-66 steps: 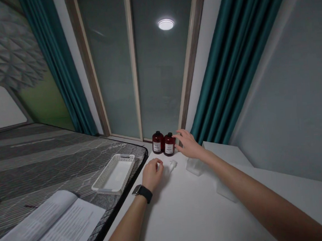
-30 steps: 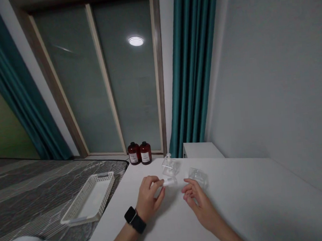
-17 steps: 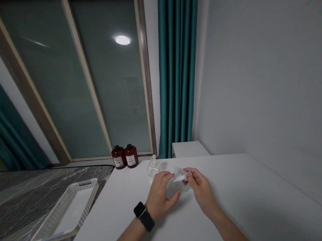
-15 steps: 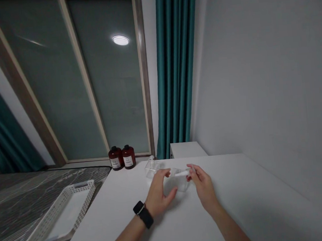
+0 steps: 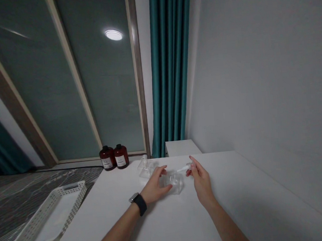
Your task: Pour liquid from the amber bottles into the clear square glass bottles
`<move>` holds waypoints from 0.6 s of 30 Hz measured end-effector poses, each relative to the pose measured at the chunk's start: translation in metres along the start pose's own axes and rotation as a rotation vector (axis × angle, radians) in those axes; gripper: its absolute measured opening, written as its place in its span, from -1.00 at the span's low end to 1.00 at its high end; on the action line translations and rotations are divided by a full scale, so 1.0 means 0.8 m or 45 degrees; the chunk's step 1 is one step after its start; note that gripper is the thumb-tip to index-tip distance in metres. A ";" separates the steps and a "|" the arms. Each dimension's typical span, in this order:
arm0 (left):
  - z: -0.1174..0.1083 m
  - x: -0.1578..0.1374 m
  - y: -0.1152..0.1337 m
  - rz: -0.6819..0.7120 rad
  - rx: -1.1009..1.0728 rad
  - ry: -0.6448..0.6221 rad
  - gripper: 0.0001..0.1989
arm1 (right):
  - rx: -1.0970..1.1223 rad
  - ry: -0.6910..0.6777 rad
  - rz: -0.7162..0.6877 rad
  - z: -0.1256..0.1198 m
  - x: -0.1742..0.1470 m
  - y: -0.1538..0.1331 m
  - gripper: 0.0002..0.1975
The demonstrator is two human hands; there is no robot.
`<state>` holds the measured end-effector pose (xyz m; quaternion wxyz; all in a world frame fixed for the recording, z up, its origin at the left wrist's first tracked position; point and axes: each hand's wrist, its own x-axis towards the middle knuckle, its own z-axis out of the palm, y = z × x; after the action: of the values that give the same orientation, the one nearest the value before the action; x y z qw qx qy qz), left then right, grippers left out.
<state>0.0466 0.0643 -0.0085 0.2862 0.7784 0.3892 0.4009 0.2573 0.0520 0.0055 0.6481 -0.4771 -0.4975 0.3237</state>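
My left hand (image 5: 156, 187) is curled around a clear plastic bottle (image 5: 175, 182) on the white table, thumb at the near side and fingers at the far side. My right hand (image 5: 201, 178) pinches what looks like a pump top (image 5: 185, 168), its thin whitish stem pointing left, just above and beside the bottle. Glare and transparency blur the bottle's outline and opening. Behind my left hand stands a second clear bottle (image 5: 146, 168) with a pump on top.
Two dark red-brown bottles (image 5: 120, 157) with white labels stand at the table's far left corner. A white perforated basket (image 5: 50, 214) lies to the left, below the table edge. A white cabinet (image 5: 182, 147) stands behind the table (image 5: 239, 196), and a wall runs along the right.
My left hand has closed in around the clear bottle. My right hand has drawn the pump top slightly away from the bottle, so its stem shows. The view has shifted a little right.
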 end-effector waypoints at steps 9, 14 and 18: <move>-0.023 -0.057 0.019 -0.071 -0.072 -0.054 -0.29 | -0.290 -0.254 -0.483 0.015 -0.031 -0.014 -0.54; -0.024 -0.066 0.021 -0.061 -0.093 -0.076 -0.24 | -0.355 -0.453 -0.582 0.020 -0.041 -0.015 -0.56; -0.023 -0.066 0.018 -0.087 -0.129 -0.073 -0.23 | -0.289 -0.543 -0.405 0.028 -0.051 -0.011 -0.52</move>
<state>0.0167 0.0150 -0.0094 0.3499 0.7603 0.3863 0.3876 0.2236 0.0196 0.0009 0.5140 -0.3840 -0.7241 0.2532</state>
